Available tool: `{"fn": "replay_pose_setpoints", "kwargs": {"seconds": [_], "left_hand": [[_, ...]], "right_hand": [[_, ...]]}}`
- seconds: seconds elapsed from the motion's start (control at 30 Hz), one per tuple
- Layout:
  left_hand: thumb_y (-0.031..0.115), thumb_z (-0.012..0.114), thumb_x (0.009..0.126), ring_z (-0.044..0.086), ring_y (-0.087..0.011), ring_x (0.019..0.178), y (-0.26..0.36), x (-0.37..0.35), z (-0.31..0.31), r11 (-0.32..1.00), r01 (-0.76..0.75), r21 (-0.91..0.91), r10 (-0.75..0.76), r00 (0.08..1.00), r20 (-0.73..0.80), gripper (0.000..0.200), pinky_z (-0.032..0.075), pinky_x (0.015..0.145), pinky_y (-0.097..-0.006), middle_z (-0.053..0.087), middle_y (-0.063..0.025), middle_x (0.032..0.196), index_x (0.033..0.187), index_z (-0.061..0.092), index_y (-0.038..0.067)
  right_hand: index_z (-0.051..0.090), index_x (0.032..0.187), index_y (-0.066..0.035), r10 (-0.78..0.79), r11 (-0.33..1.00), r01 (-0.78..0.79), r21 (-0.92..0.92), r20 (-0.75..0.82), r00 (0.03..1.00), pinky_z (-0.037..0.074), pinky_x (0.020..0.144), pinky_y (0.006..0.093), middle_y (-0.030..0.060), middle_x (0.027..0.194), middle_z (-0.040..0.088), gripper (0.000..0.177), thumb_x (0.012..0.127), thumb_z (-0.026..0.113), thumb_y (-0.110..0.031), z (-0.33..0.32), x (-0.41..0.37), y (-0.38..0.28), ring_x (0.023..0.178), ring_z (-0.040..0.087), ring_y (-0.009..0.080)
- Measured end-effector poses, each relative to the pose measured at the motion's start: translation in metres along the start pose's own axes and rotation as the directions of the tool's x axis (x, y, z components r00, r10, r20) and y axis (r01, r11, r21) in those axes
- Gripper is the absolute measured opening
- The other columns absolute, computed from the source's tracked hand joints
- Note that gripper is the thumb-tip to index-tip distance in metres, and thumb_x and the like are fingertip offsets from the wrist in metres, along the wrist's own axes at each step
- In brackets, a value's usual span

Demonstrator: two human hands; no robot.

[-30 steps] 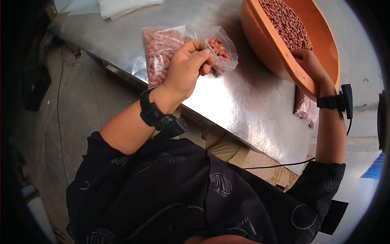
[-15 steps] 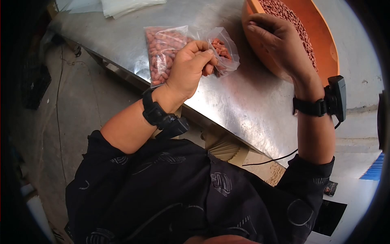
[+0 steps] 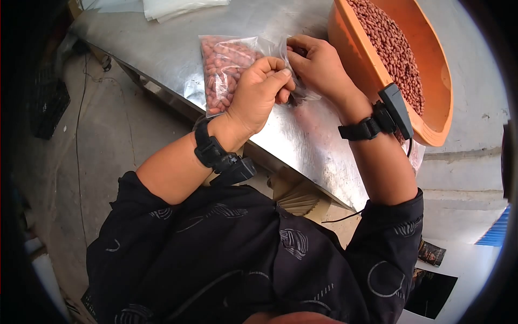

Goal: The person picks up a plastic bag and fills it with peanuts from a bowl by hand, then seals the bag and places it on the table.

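1. On table [image 3: 302, 140], near edge: left hand [image 3: 261, 89] fingers clamped on small bag [image 3: 301, 96]; right hand [image 3: 315, 65] fingers curled at its mouth, grip cannot be told
2. Full bag [image 3: 224, 70] lies just beside; judged done
3. Small bag looks part-filled; basin [image 3: 438, 81] holds many peanuts [image 3: 388, 43]

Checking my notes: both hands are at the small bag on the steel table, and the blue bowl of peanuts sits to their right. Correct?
No: the bowl is orange, not blue; the head view shows it. Otherwise yes: left hand and right hand are at the small bag on the table.
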State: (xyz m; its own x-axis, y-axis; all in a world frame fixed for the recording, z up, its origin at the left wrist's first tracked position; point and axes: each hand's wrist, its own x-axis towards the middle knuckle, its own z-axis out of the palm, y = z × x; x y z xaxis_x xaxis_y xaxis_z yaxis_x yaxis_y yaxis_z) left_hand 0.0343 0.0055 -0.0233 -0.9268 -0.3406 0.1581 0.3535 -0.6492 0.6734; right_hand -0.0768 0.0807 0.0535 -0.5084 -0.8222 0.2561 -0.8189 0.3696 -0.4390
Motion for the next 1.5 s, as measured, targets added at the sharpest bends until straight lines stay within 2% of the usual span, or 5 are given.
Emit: {"fn": "replay_pose_setpoints", "kwargs": {"seconds": [0.4,0.63,0.93,1.23,1.5], "left_hand": [[0.008,0.049,0.089,0.048,-0.009,0.06,-0.002,0.0,0.0,1.0,-0.025,-0.016,0.025,1.0,-0.009,0.005,0.041,0.056,-0.0192,0.056,-0.0052,0.075,0.092,0.05,0.004],[0.007,0.049,0.089,0.048,-0.009,0.06,-0.001,-0.001,0.0,0.999,-0.018,-0.029,0.018,1.0,-0.007,0.004,0.04,0.056,-0.0191,0.055,-0.0054,0.074,0.091,0.05,0.004],[0.008,0.049,0.089,0.048,-0.0094,0.06,0.0,-0.001,0.0,0.999,-0.016,-0.033,0.016,1.0,0.001,0.005,0.041,0.056,-0.0193,0.055,-0.0051,0.074,0.091,0.05,0.004],[0.007,0.05,0.089,0.048,-0.0089,0.061,0.001,-0.001,0.0,0.999,-0.016,-0.036,0.016,1.0,0.008,0.005,0.041,0.056,-0.019,0.055,-0.0052,0.075,0.092,0.05,0.004],[0.007,0.049,0.089,0.048,-0.0088,0.06,-0.002,0.0,-0.001,0.999,-0.017,-0.031,0.018,1.0,0.007,0.005,0.041,0.056,-0.0189,0.056,-0.0053,0.075,0.092,0.05,0.004]], "right_hand": [[0.065,0.096,0.001,-0.043,0.999,0.037,-0.027,-0.251,0.967,0.047,0.069,0.0235,0.0067,0.086,0.066,0.02,0.085,0.054,-0.012,-0.129,-0.034,0.001,0.075,0.06,0.0115],[0.044,0.129,-0.003,0.471,0.867,-0.498,-0.027,0.37,0.801,0.043,0.088,0.0254,0.0115,0.113,0.058,0.043,0.091,0.052,-0.022,-0.175,-0.062,0.123,0.1,0.055,0.015],[0.053,0.119,-0.003,0.52,0.794,-0.601,0.095,0.407,0.751,0.044,0.081,0.0228,0.0029,0.105,0.061,0.032,0.091,0.051,-0.018,-0.164,-0.058,0.076,0.093,0.055,0.0098],[0.061,0.089,0.002,0.325,0.854,-0.229,-0.467,0.136,0.936,0.045,0.065,0.0257,0.0043,0.072,0.059,0.015,0.086,0.055,-0.012,-0.168,-0.049,0.082,0.07,0.054,0.01],[0.062,0.095,-0.001,0.128,0.992,-0.112,0.066,-0.339,0.932,0.043,0.061,0.0228,0.0026,0.072,0.057,0.016,0.084,0.059,-0.012,-0.175,-0.024,0.05,0.065,0.051,0.0091]]}}
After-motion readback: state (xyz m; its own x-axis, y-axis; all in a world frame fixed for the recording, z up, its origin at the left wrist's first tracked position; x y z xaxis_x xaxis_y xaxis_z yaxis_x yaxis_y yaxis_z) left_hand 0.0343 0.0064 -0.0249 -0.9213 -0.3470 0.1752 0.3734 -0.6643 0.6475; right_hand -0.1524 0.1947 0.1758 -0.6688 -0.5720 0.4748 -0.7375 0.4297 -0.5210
